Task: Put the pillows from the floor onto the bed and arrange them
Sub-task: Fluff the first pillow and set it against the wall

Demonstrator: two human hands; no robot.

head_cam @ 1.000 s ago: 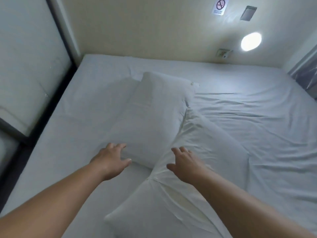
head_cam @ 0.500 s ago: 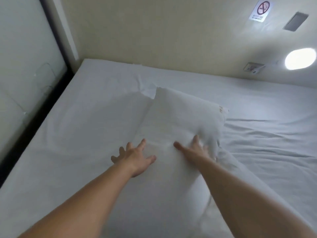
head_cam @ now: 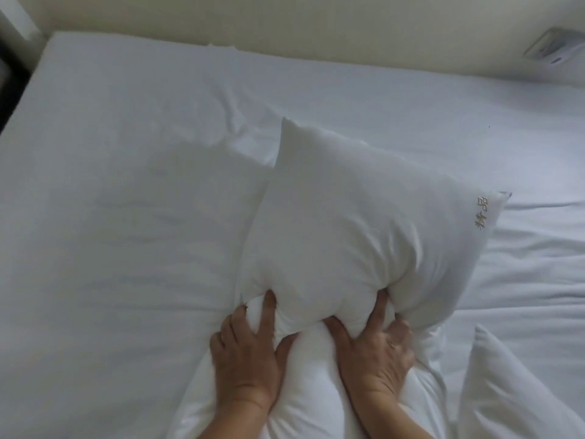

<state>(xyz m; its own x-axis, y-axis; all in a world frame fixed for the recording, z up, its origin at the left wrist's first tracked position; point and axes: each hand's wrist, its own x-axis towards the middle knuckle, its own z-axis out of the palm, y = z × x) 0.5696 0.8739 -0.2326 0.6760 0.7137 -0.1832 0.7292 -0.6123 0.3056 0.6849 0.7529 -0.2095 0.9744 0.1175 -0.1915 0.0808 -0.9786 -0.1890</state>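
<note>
A white pillow [head_cam: 354,217] with gold embroidered characters near its right corner lies on the bed [head_cam: 126,185], its far end raised and puffed. My left hand [head_cam: 247,353] and my right hand [head_cam: 373,346] both grip its middle, fingers dug deep into the fabric so the pillow bunches and folds there. The pillow's near half runs down between my forearms to the bottom edge. A second white pillow [head_cam: 506,384] lies at the lower right, partly cut off by the frame.
The bed's white sheet is wrinkled, mostly on the right side. A cream wall [head_cam: 285,23] runs along the far edge of the mattress, with a wall socket plate [head_cam: 557,47] at the upper right. A dark gap [head_cam: 12,80] borders the bed on the left.
My hands went from resting flat on the pillow to squeezing its middle. The far end has puffed up, and the view has moved closer and lower.
</note>
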